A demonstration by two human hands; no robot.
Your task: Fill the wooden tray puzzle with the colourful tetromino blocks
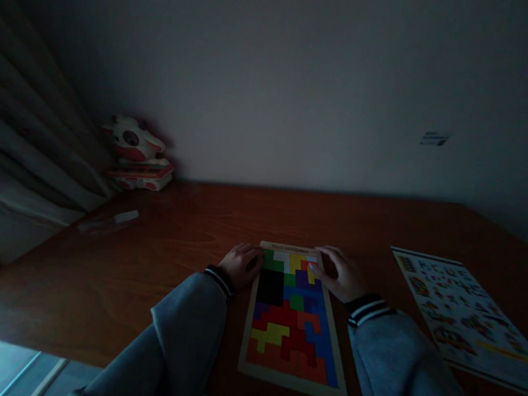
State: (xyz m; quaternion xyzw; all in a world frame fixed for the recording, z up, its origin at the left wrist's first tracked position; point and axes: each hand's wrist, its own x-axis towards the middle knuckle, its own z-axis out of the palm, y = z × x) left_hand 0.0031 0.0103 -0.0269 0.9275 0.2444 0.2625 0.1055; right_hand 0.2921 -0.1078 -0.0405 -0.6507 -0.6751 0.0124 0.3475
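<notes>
Puzzle: a framed puzzle [291,325] of coloured block pieces lay flat on the desk [144,274], between the two sleeves, its long axis running from the near desk edge away toward the wall.
Left hand: the left hand [240,265] rested at the far-left corner of the frame, fingers curled loosely on the rim, gripping nothing that could be seen.
Right hand: the right hand [338,273] lay at the far-right corner, fingertips reaching inward over the top rows; whether they pinched a piece could not be told in the dim light.
Key relation: the far rows of pieces lay just inward of both sets of fingers, nearer the right hand; the rest of the board stretched back toward the body.
Gap: a dark patch [270,287] showed on the left side, just below the left hand.
Around: a printed sheet [462,313] lay well to the right; a toy [135,151] sat at the far-left corner by the curtain [27,138].
</notes>
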